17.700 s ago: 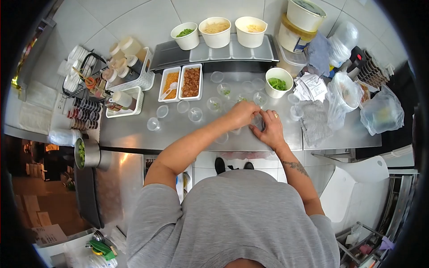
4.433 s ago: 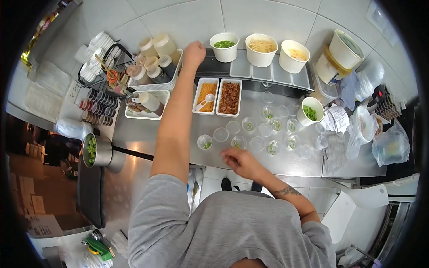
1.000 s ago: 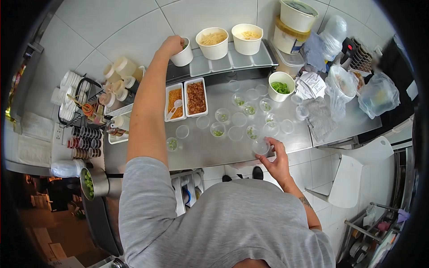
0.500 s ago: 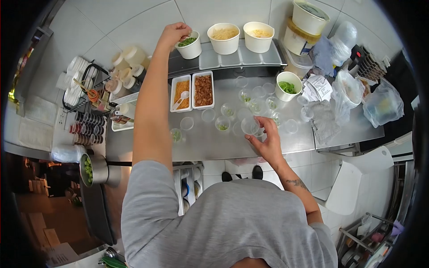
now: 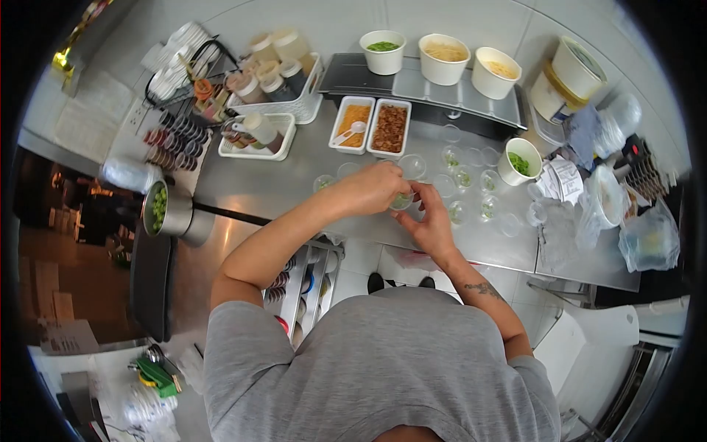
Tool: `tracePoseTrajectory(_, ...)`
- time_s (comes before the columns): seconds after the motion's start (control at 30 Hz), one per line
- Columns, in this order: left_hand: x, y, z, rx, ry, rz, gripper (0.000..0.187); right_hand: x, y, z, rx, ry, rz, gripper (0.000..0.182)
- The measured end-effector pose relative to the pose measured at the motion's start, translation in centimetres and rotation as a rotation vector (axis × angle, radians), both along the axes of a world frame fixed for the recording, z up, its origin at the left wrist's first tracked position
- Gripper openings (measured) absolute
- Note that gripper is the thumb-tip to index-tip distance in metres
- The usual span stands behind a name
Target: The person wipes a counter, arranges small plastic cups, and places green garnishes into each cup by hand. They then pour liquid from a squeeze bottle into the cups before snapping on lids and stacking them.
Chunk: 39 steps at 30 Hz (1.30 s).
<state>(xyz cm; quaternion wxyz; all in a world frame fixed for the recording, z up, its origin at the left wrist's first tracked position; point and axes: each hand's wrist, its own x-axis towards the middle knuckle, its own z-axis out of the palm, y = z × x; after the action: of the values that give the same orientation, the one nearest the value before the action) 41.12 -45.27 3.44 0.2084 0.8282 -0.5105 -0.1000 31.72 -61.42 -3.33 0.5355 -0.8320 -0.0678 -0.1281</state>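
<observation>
Meeting over small cup (image 5: 402,200): hands (image 5: 403,202)

Stainless steel tabletop (image 5: 243,193) runs left to right against a wall of large pale grey tiles (image 5: 346,18). Raised steel shelf (image 5: 420,82) sits at the back of it. Open shelving under the tabletop (image 5: 298,283). White tiled floor (image 5: 383,261) below. White chair (image 5: 600,346) at right. Left side drops off into a dim area with brown cardboard boxes (image 5: 48,291). Lighting is even and bright over the work area, dark at left.
</observation>
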Motion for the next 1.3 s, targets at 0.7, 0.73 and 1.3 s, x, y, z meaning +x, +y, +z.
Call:
tracePoseTrajectory(0.7, -3.1, 6.6, -2.8, 0.118, 0.074, 0.311, 0.017, 1.6, 5.1, -4.0, -0.113, -0.007, 0.231, 0.056)
tracePoseTrajectory(0.73, -2.6, 6.8, -2.9, 0.167, 0.107, 0.311, 0.019, 1.7, 5.1, -4.5, -0.141, -0.03, 0.23, 0.057)
tracePoseTrajectory(1.3, 30.2, 8.2, 7.5, 0.186, -0.389, 1.327, 0.098, 2.6, 5.3, -5.3, -0.213, -0.012, 0.117, 0.058)
